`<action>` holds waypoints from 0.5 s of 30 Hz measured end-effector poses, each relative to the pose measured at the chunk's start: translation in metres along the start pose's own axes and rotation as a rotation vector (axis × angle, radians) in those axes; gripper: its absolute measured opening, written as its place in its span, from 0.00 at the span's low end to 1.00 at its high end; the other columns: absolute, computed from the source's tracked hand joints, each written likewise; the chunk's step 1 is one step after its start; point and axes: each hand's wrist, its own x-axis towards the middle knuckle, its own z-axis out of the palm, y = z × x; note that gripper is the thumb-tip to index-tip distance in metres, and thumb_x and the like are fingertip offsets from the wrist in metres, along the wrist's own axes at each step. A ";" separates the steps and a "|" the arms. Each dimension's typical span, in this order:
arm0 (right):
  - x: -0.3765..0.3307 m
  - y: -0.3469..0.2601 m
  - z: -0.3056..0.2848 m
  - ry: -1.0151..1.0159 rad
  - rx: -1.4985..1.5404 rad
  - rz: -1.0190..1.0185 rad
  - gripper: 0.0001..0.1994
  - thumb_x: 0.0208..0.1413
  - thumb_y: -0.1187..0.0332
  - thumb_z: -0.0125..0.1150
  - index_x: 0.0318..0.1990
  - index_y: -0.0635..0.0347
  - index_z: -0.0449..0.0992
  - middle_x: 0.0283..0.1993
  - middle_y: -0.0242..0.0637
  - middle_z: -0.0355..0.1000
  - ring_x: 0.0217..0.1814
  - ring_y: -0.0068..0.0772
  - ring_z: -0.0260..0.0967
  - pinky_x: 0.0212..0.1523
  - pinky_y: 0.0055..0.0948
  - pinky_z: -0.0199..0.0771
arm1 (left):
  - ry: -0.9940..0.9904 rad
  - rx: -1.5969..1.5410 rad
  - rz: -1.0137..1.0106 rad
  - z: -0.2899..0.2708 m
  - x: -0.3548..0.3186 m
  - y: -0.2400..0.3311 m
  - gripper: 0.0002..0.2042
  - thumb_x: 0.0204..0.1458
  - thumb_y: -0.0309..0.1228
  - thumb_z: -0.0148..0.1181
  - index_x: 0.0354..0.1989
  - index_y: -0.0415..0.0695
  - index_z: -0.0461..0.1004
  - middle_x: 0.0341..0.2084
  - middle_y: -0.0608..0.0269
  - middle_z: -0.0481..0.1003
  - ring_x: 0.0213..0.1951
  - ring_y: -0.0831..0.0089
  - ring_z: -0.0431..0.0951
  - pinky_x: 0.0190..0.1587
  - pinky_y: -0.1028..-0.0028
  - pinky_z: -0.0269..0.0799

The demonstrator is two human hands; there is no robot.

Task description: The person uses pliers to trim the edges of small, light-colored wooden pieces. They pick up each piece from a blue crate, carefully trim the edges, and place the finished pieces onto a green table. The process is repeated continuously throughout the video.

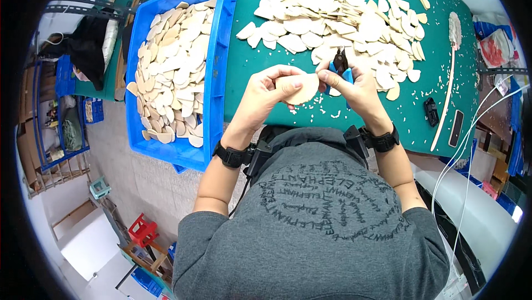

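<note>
Between the thumb and fingers of my left hand (270, 90) is a flat, pale, rounded piece (303, 89), thin like a wafer; its material I cannot make out. My right hand (360, 84) is wrapped round a pair of nippers (340, 67) with blue handles and dark jaws pointing away from me. The fingertips of that hand come close to the right edge of the pale piece. Beyond both hands spreads a loose heap of similar half-round pale pieces (327, 20). To the left, a blue crate (219, 67) holds many more of them.
Small pale scraps lie scattered over the green table (255, 111). Toward the right are a long-handled brush (453, 39), a black clip-like object (430, 111) and a dark phone-like slab (456, 128). White cables (471, 128) hang past the table's right edge. A red stool (143, 230) stands on the floor, lower left.
</note>
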 end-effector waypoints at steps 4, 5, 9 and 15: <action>0.002 0.009 0.001 0.111 0.093 0.048 0.07 0.55 0.69 0.61 0.34 0.64 0.75 0.27 0.31 0.72 0.28 0.18 0.67 0.30 0.20 0.69 | 0.017 -0.002 -0.003 -0.006 -0.005 0.000 0.14 0.52 0.32 0.62 0.43 0.37 0.73 0.33 0.61 0.77 0.32 0.78 0.78 0.27 0.80 0.75; 0.001 0.014 -0.003 0.133 0.036 0.047 0.07 0.55 0.69 0.61 0.34 0.64 0.75 0.27 0.30 0.72 0.27 0.18 0.67 0.29 0.20 0.68 | 0.071 0.028 0.028 -0.013 -0.007 0.000 0.14 0.52 0.32 0.62 0.44 0.37 0.73 0.33 0.61 0.77 0.32 0.78 0.77 0.27 0.80 0.75; -0.014 0.034 -0.033 0.177 -0.294 0.144 0.08 0.51 0.68 0.62 0.37 0.62 0.77 0.26 0.32 0.74 0.24 0.19 0.67 0.27 0.22 0.69 | 0.492 0.199 0.248 -0.078 -0.024 0.012 0.14 0.54 0.31 0.60 0.45 0.37 0.73 0.36 0.60 0.77 0.33 0.77 0.77 0.32 0.79 0.74; -0.055 0.058 -0.072 0.267 -0.671 0.276 0.10 0.45 0.69 0.66 0.36 0.60 0.77 0.32 0.37 0.73 0.30 0.27 0.70 0.32 0.26 0.68 | 1.045 1.275 0.572 -0.137 -0.002 0.004 0.15 0.51 0.34 0.60 0.45 0.42 0.73 0.38 0.55 0.73 0.41 0.65 0.71 0.47 0.66 0.66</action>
